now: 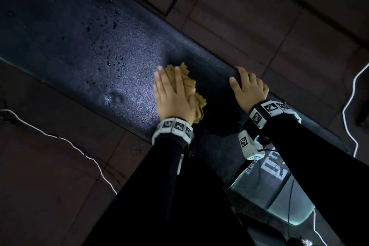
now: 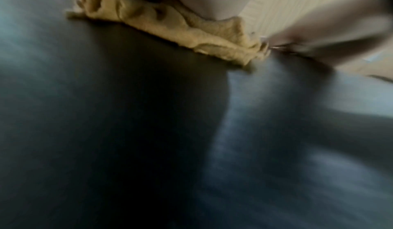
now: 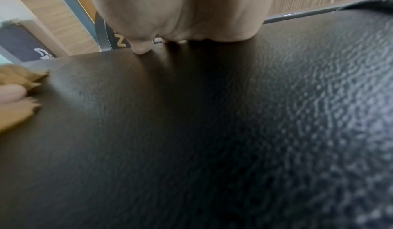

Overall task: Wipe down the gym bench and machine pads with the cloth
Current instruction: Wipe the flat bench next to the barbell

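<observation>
Pressing my left hand [image 1: 173, 94] flat on the crumpled tan cloth [image 1: 189, 84], fingers straight, mid-width on the pebbled black bench pad [image 1: 89, 32]; my right hand [image 1: 249, 86] curls over its rounded far edge.

Ahead of the cloth [image 1: 187, 84], the bench [image 1: 83, 32] pad lies open, dotted only with droplets [image 1: 103, 48]. The right hand [image 1: 249, 88] blocks the pad's far edge, leaving a bare strip between it and the cloth.
</observation>
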